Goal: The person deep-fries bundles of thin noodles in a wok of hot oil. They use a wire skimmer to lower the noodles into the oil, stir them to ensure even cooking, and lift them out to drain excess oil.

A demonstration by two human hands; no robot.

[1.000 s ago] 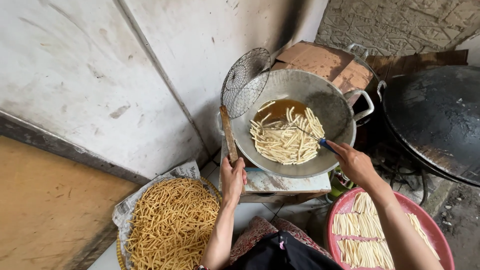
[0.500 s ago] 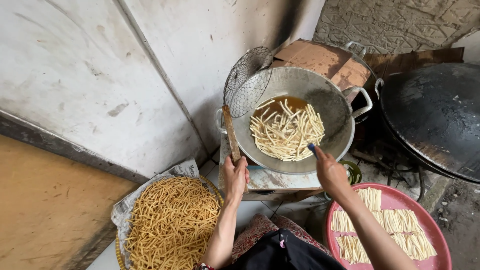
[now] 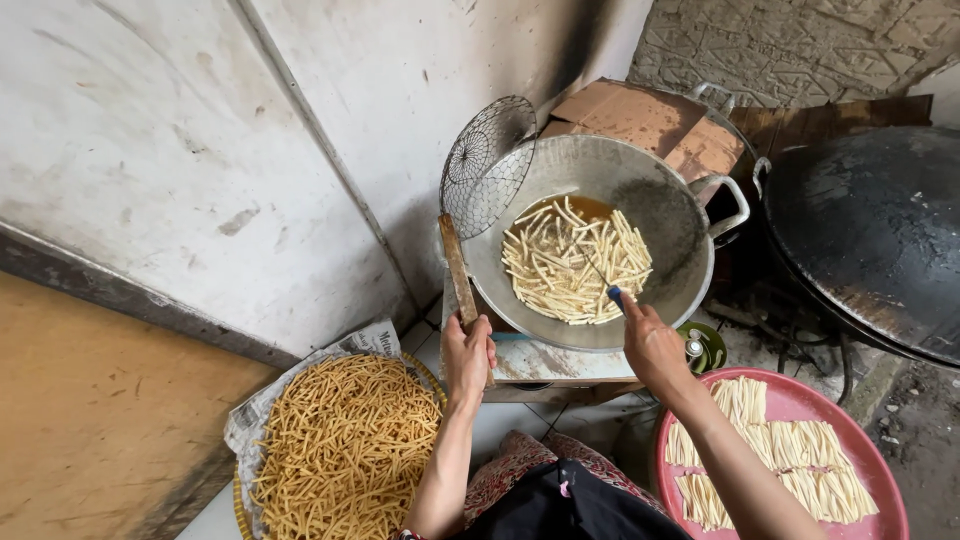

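My left hand [image 3: 467, 352] grips the wooden handle of a wire skimmer [image 3: 485, 165], whose round mesh leans on the left rim of a metal wok [image 3: 660, 215]. Pale dough sticks [image 3: 575, 262] float in brown oil inside the wok. A thin blue-handled utensil [image 3: 610, 288] is held in my right hand [image 3: 652, 345], its tip poking into the sticks near the wok's front rim.
A basket lined with newspaper [image 3: 345, 445] holds fried golden sticks at lower left. A pink tray [image 3: 800, 455] of raw dough sticks lies at lower right. A large black wok [image 3: 880, 235] sits to the right, cardboard [image 3: 645, 120] behind. A white wall rises on the left.
My right hand pulled back from the wok's right side toward its front rim, then shifted slightly left. The dough sticks spread out across the oil. My left hand stayed on the skimmer handle.
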